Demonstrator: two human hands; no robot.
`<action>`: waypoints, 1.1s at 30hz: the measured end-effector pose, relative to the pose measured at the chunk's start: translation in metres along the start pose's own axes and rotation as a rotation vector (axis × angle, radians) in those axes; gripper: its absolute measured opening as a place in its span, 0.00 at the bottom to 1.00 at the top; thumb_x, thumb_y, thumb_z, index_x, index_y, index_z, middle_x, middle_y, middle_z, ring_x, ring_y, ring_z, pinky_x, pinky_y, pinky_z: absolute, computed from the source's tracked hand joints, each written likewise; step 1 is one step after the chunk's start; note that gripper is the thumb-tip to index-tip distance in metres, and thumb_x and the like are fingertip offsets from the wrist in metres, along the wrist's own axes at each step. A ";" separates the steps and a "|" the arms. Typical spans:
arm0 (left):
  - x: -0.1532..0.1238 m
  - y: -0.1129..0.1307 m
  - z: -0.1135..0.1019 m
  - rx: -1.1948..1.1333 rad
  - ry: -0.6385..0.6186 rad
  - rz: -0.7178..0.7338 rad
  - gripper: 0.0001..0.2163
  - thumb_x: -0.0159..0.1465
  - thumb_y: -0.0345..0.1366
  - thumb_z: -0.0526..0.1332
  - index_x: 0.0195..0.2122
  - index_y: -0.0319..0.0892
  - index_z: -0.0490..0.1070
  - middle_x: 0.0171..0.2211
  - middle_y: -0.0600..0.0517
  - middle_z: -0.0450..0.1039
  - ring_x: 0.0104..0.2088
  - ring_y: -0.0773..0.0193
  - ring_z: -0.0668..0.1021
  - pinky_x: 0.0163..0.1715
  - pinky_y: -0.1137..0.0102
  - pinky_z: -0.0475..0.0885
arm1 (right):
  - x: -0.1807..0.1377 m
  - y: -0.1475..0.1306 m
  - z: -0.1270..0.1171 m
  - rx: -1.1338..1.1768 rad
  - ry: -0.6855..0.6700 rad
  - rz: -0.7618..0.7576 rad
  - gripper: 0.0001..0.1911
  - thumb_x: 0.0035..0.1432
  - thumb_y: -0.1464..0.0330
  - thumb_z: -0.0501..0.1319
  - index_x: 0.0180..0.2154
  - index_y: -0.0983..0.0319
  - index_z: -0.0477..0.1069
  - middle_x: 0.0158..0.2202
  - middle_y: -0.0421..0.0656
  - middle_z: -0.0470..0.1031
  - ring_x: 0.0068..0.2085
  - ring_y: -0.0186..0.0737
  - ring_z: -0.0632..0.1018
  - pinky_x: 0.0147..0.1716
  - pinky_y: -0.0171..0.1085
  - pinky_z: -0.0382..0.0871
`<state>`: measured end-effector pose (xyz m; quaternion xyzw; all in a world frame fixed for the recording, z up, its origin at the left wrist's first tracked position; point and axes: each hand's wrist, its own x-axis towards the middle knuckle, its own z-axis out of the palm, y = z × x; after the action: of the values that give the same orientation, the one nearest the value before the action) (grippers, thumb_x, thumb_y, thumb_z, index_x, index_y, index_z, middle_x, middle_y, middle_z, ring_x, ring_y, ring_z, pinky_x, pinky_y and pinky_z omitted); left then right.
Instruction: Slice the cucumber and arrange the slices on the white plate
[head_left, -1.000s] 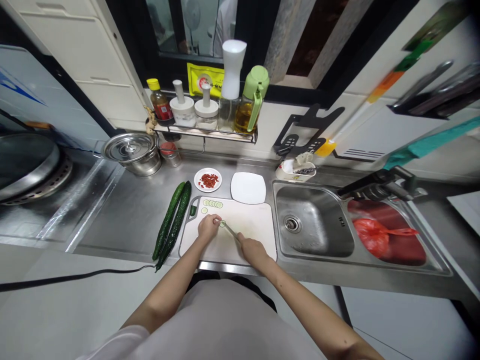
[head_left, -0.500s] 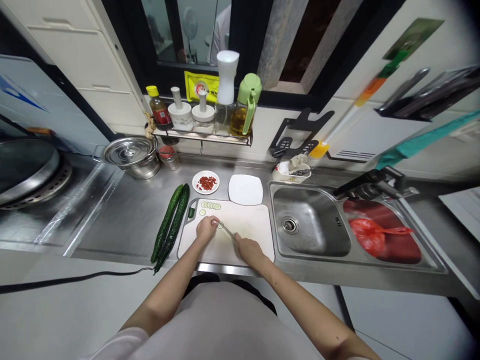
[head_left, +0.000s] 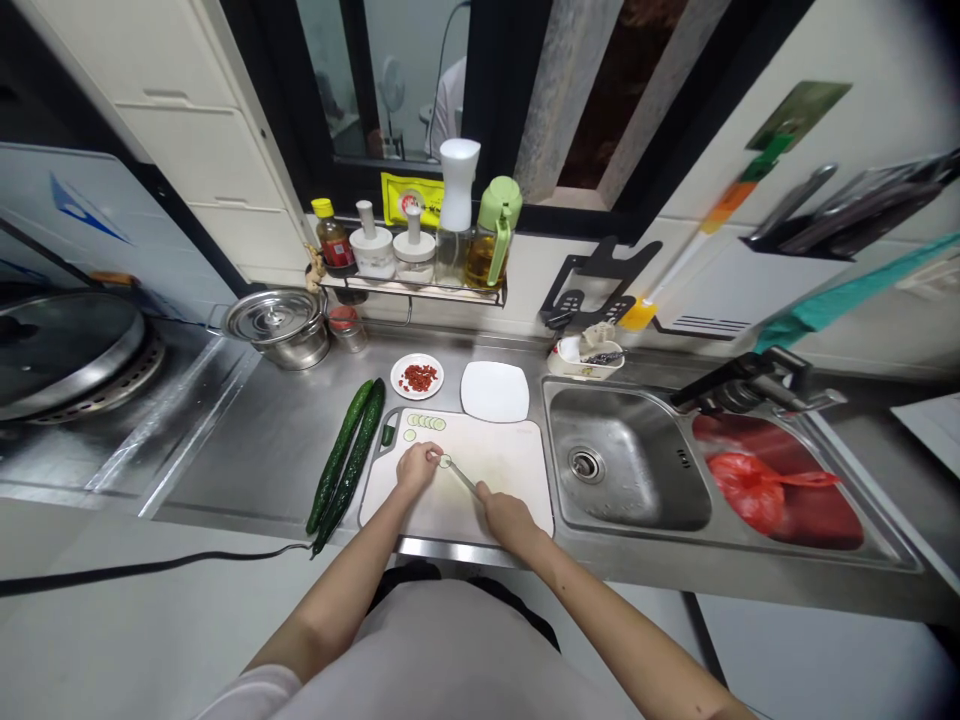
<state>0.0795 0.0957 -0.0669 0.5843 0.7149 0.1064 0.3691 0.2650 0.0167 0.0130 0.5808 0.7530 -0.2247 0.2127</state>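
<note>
Over the white cutting board (head_left: pixel 525 470), my left hand (head_left: pixel 417 468) has its fingers pinched on a thin round cucumber slice (head_left: pixel 445 461). My right hand (head_left: pixel 508 516) is closed around a small knife (head_left: pixel 463 479), its tip at that slice. A row of cucumber slices (head_left: pixel 426 423) lies at the board's upper left, with a single slice (head_left: pixel 409 435) just below. To the left of the board, two long whole cucumbers (head_left: pixel 346 465) rest side by side on the steel counter. Exactly how the fingertips meet the slice is too small to make out.
Behind the board stand a small plate of chopped red pieces (head_left: pixel 418 377) and a square white plate (head_left: pixel 495 391). A steel sink (head_left: pixel 630 460) lies to the right, with a red bag (head_left: pixel 750 490) in its second basin. A lidded pot (head_left: pixel 289 330) is back left, near a seasoning rack (head_left: pixel 420 288).
The camera view has tilted, so the counter and everything on it appear slightly lower. Both hands, the slice and the knife keep nearly the same arrangement over the board.
</note>
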 end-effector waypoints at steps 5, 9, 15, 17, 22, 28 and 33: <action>0.000 -0.001 0.000 0.009 0.001 0.006 0.10 0.60 0.34 0.60 0.40 0.51 0.77 0.37 0.54 0.76 0.37 0.64 0.75 0.36 0.72 0.65 | -0.004 0.006 0.011 0.015 -0.020 0.020 0.22 0.60 0.79 0.46 0.55 0.63 0.57 0.40 0.52 0.78 0.42 0.47 0.79 0.36 0.38 0.67; -0.001 -0.001 0.001 0.001 -0.002 0.003 0.10 0.60 0.35 0.59 0.40 0.51 0.77 0.36 0.55 0.76 0.36 0.65 0.75 0.34 0.72 0.65 | -0.004 0.007 0.014 0.008 -0.025 0.023 0.22 0.60 0.79 0.46 0.55 0.64 0.57 0.39 0.52 0.78 0.42 0.47 0.79 0.35 0.38 0.67; -0.002 -0.001 0.001 0.014 -0.001 0.008 0.09 0.60 0.35 0.60 0.39 0.52 0.77 0.36 0.55 0.75 0.36 0.65 0.75 0.34 0.73 0.64 | 0.000 -0.002 0.005 -0.002 0.002 0.025 0.22 0.62 0.78 0.45 0.56 0.63 0.56 0.41 0.53 0.77 0.43 0.47 0.79 0.37 0.38 0.68; -0.001 -0.001 0.000 0.014 -0.004 0.009 0.09 0.60 0.35 0.60 0.40 0.52 0.77 0.35 0.55 0.75 0.36 0.65 0.75 0.33 0.73 0.64 | 0.003 -0.006 0.001 -0.011 0.009 0.021 0.22 0.62 0.78 0.46 0.57 0.63 0.56 0.41 0.53 0.77 0.43 0.47 0.79 0.37 0.38 0.68; -0.002 -0.001 0.000 0.008 -0.008 0.008 0.09 0.60 0.35 0.60 0.40 0.51 0.77 0.35 0.55 0.76 0.36 0.65 0.75 0.33 0.73 0.64 | 0.008 -0.010 -0.002 -0.031 0.025 0.020 0.22 0.61 0.79 0.46 0.56 0.63 0.57 0.40 0.52 0.78 0.43 0.47 0.79 0.37 0.38 0.69; -0.001 0.000 -0.002 0.009 -0.017 0.012 0.10 0.60 0.34 0.59 0.40 0.51 0.77 0.36 0.55 0.76 0.36 0.65 0.75 0.33 0.73 0.64 | 0.002 -0.006 0.002 -0.025 0.023 0.018 0.22 0.61 0.79 0.46 0.56 0.63 0.57 0.40 0.52 0.78 0.43 0.47 0.79 0.37 0.38 0.68; -0.003 0.002 -0.003 0.044 -0.030 0.043 0.09 0.60 0.37 0.60 0.41 0.49 0.76 0.35 0.53 0.75 0.36 0.64 0.75 0.34 0.72 0.64 | -0.010 0.004 0.012 0.001 0.007 0.012 0.22 0.60 0.78 0.47 0.55 0.63 0.57 0.40 0.52 0.78 0.42 0.46 0.79 0.36 0.36 0.65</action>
<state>0.0790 0.0947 -0.0629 0.6090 0.6986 0.0899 0.3646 0.2720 0.0034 0.0088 0.5861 0.7501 -0.2216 0.2113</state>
